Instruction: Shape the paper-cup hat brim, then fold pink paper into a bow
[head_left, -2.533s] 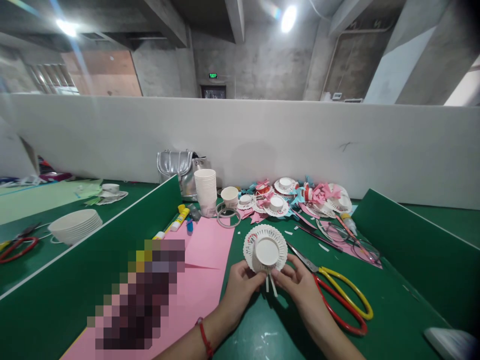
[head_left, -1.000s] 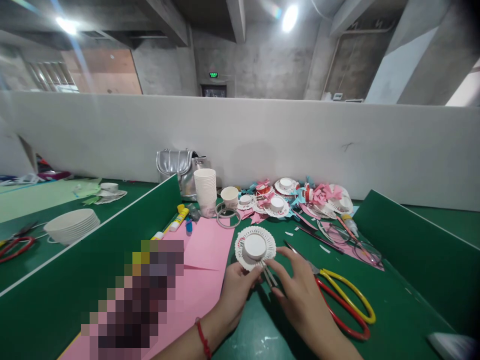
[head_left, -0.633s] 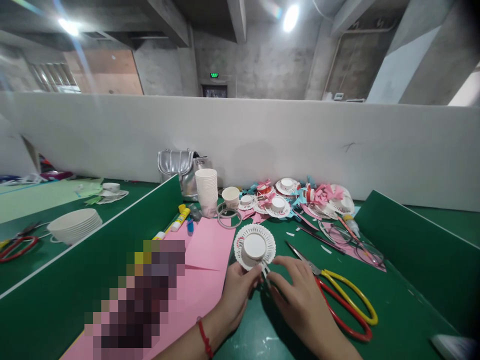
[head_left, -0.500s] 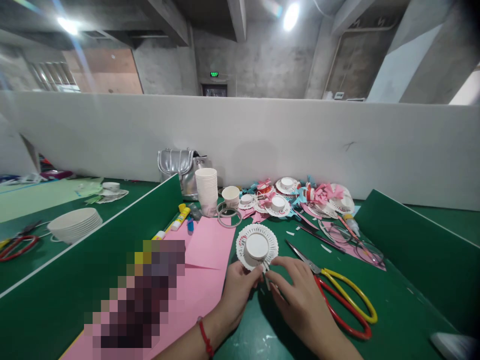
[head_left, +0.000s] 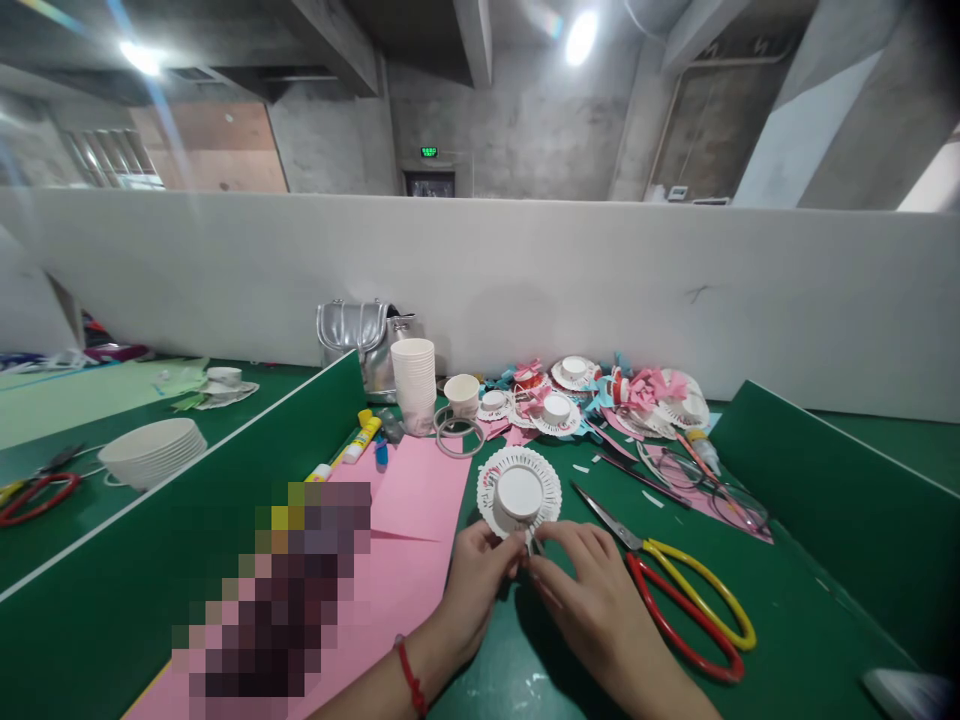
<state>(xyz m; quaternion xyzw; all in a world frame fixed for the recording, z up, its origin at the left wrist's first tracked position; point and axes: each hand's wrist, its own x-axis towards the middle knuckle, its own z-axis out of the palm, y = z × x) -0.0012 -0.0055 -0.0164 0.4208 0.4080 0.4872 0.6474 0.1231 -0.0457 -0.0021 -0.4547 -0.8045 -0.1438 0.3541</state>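
Left hand (head_left: 480,575) pinches the brim of the paper-cup hat (head_left: 519,492), steadying it while right hand (head_left: 592,590) pinches its white strips (head_left: 532,545), left of the scissors (head_left: 679,600).

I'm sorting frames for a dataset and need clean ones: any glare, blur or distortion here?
Head view: the ceiling lamp flares, streaks cross the upper left; a pixelated block hides part of the pink paper; the right-hand corners vignette dark; left hand, right hand and paper-cup craft look sharp.
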